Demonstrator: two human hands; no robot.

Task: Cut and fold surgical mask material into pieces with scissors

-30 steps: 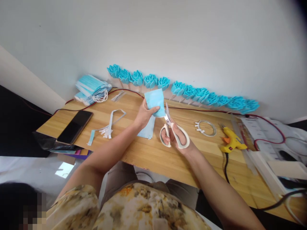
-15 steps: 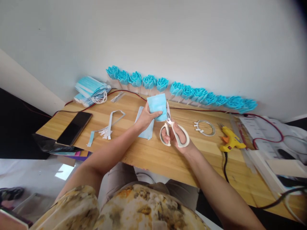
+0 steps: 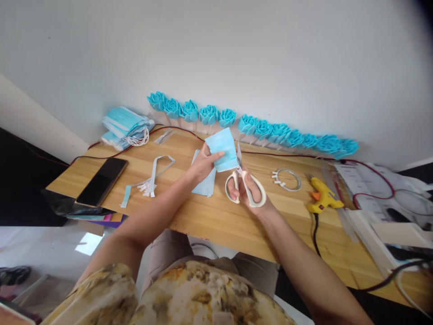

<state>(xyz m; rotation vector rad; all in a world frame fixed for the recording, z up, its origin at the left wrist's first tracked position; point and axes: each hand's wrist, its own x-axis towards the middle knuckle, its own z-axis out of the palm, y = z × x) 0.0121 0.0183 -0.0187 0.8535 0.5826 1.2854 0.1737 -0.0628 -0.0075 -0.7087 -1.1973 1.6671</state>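
Observation:
Between the thumb and fingers of my left hand (image 3: 202, 163) is a piece of light blue face-mask fabric (image 3: 223, 146), held up over the table and tilted. My right hand (image 3: 252, 189) has its fingers through the cream handles of a pair of scissors (image 3: 240, 169). The scissors' blades point away from me and meet the fabric's lower right corner; the handles are spread apart. Below my left hand, another flat blue mask piece (image 3: 204, 184) lies on the wooden table. A row of blue rose-like flowers (image 3: 209, 115) on thin stems leans against the wall behind.
To the left are a stack of face masks (image 3: 123, 124), a black phone (image 3: 102, 181) and cut-off strips with loops (image 3: 149, 187). On the right lie a wire coil (image 3: 287, 179), a yellow glue gun (image 3: 323, 195) and a white power strip or box (image 3: 374, 232). A red cord (image 3: 287, 155) runs along the back.
The fabric has turned clockwise in my left hand, so its lower right corner sits at the scissors. The camera view has shifted slightly; the table things stay put.

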